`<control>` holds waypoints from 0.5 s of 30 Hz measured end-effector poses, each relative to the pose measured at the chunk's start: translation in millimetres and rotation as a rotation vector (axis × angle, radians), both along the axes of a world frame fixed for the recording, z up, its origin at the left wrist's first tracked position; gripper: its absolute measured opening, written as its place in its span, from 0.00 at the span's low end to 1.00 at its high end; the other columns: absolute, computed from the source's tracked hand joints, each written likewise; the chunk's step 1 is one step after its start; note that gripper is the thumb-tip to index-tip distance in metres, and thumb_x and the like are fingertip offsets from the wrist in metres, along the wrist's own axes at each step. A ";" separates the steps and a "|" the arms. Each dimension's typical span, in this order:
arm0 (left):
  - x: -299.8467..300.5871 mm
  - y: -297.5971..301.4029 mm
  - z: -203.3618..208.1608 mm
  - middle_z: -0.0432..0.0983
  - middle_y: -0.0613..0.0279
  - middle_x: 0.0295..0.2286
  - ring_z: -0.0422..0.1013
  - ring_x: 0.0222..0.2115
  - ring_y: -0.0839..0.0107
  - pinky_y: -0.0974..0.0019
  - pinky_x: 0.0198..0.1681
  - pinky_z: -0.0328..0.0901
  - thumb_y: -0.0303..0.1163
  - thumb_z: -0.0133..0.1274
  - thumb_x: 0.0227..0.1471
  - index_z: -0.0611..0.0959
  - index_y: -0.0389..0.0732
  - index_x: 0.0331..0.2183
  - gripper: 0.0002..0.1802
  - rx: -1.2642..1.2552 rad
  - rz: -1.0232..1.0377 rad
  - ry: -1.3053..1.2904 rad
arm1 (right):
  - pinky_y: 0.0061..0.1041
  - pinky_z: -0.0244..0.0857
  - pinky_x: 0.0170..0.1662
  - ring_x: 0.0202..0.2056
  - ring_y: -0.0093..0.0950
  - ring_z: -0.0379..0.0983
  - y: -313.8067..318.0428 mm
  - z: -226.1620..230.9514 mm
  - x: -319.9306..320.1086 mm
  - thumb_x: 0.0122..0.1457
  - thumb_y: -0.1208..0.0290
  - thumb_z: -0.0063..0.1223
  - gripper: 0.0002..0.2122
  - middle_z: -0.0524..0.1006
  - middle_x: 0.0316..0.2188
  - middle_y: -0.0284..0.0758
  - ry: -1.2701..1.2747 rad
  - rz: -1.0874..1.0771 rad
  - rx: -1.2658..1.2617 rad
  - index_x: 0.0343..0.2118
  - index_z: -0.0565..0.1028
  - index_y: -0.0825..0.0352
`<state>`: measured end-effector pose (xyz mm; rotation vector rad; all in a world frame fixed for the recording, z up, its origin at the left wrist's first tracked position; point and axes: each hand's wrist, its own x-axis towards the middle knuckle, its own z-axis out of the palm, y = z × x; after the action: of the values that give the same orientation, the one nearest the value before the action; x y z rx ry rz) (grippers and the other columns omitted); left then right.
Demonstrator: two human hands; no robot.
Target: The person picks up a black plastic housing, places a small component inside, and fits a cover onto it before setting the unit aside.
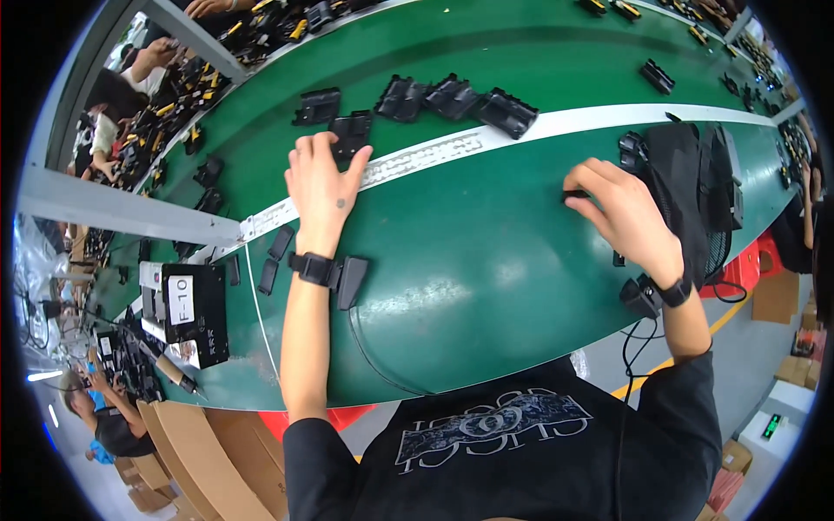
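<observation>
My left hand (320,178) reaches to the white strip. Its thumb and fingers sit on either side of the near end of a black plastic housing (351,130), gripping it on the green table. To the left of that lies another black housing (318,106). Several more, among them a ribbed black housing (508,113), lie in a row to the right. Over the right part of the table, my right hand (621,213) is closed in a pinch on a small black piece (574,196), mostly hidden by the fingers. Both wrists wear black strapped devices with cables.
A black mesh bag (676,169) lies beyond my right hand. At left stand a black control box (201,308) and a grey metal post (130,204); an electric screwdriver (169,365) lies near the edge. Small black strips (271,271) lie beside my left forearm. People work around the table.
</observation>
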<state>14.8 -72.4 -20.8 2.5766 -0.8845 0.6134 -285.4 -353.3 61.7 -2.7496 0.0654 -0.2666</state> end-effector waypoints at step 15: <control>-54.7 14.5 32.4 0.80 0.48 0.31 0.79 0.35 0.45 0.45 0.36 0.73 0.44 0.64 0.56 0.83 0.40 0.40 0.19 -0.170 -0.348 0.330 | 0.45 0.68 0.42 0.40 0.51 0.76 17.0 9.4 36.7 0.59 0.82 0.55 0.07 0.76 0.34 0.47 0.451 0.276 -0.039 0.40 0.78 0.69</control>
<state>-39.9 -57.9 11.5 2.2106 -1.0756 0.1497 -248.7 -336.3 71.1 -2.7580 -0.2015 0.4310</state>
